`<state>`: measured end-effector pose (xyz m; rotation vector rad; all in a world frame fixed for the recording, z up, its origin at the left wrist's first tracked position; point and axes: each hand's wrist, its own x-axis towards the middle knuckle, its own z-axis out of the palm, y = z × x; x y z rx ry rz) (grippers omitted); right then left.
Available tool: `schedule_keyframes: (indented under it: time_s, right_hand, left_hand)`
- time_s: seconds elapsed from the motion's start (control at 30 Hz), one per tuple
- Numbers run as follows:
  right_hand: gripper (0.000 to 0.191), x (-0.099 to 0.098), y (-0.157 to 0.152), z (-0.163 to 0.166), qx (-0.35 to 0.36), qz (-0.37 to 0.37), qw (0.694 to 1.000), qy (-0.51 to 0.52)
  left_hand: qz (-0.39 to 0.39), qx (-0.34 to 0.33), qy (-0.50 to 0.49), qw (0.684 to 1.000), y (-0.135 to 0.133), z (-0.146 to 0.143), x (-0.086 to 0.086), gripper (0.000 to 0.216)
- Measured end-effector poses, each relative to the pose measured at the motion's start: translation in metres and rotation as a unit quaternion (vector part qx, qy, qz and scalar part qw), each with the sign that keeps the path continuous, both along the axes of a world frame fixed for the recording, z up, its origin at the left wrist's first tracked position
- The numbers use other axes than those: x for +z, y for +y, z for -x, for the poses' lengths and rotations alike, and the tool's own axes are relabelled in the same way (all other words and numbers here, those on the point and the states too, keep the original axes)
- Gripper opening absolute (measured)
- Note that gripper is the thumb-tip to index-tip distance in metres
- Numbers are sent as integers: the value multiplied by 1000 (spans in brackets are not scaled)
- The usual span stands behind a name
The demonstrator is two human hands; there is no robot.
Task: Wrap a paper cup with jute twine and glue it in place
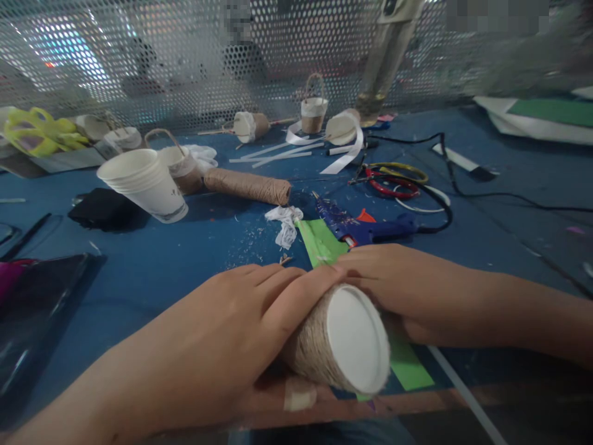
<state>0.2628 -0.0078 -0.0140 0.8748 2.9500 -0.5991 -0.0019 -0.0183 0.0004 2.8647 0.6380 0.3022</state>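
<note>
Both hands press a twine-wrapped paper cup [340, 346] lying on its side on the bench [185, 259], base toward the camera. Left hand [241, 327] lies flat over the wrap; right hand [393, 287] cups the far side. Just beyond the right hand lies a glue gun [365, 230]. Risk: uneven pressure may crush the cup or shift the twine.

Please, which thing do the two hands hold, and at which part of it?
Both hands hold the twine-wrapped cup lying on its side: the left hand lies over its wrapped wall, the right hand grips the far side.
</note>
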Motion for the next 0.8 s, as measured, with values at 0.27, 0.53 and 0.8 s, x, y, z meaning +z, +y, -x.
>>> schedule_keyframes:
  time_s: [0.27,0.53,0.8]
  right_hand:
    - [21,-1,4,-1,6,-1,1000,11]
    - [22,0,1,-1,10,-18,1000,19]
    - [20,-1,2,-1,11,-15,1000,18]
  left_hand:
    - [4,-1,0,1000,-1,-1,1,91]
    - [10,-5,-1,1000,-2,2,1,93]
    - [2,-3,-4,1000,-2,-1,0,91]
